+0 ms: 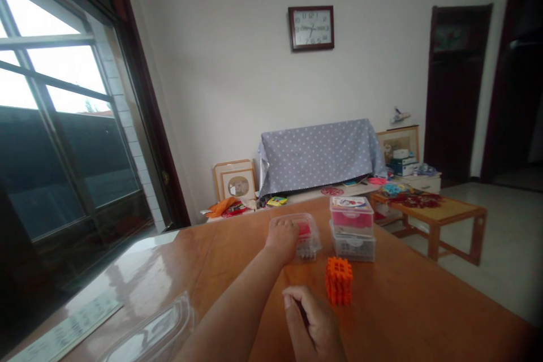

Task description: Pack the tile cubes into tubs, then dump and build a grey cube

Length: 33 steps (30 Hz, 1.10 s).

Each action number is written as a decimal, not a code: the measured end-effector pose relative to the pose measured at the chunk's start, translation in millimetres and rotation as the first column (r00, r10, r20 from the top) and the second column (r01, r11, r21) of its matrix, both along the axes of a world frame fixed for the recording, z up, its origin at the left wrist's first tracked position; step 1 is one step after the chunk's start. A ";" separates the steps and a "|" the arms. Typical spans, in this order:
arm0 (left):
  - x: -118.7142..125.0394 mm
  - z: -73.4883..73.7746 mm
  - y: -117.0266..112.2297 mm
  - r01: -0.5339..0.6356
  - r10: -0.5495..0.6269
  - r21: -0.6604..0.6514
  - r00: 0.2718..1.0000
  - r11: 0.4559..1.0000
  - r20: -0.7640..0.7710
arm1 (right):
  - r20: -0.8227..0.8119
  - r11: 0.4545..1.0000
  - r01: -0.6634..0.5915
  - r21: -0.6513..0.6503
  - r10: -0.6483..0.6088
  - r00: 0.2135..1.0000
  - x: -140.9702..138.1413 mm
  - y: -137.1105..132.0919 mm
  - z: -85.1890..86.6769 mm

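Since the left hand [282, 239] lies palm-down over a clear plastic box [307, 240], apparently steadying it, its grip cannot be told. Varnished wooden table [403, 317] bears the box. Right hand [313, 323]: loosely curled, any contents unclear, just beside an orange lattice cube [338, 281]. Two stacked lidded storage boxes [352, 231] stand adjacent; their round label [349, 202] and a printed paper strip [63, 331] are illegible.
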<state>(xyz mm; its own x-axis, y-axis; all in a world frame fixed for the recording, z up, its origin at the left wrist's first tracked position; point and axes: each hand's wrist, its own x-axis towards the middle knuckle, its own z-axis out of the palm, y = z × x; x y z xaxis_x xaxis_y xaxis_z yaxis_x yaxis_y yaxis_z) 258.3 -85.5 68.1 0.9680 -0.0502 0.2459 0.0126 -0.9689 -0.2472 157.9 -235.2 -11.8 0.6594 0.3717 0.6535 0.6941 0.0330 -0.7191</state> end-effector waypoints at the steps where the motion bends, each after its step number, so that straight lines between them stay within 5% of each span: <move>1: 2.7 -1.5 -1.7 0.003 -0.003 0.000 1.000 1.000 -0.004 | -0.004 1.000 0.002 0.003 -0.002 1.000 0.1 -0.1 0.1; 24: -0.5 -4.1 -12.3 -0.002 0.002 -0.027 1.000 1.000 0.010 | -0.018 0.999 -0.001 0.033 0.002 1.000 -2.1 -3.5 8.7; 29: -23.2 0.8 -14.2 -0.004 0.007 -0.040 0.997 0.999 0.071 | -0.051 0.998 -0.030 0.050 0.032 0.998 -3.6 -3.9 9.0; 33: -67.2 7.0 -5.5 -0.028 0.042 -0.114 0.992 0.993 0.117 | -0.092 0.998 -0.052 0.025 0.054 0.994 -6.5 -3.1 7.7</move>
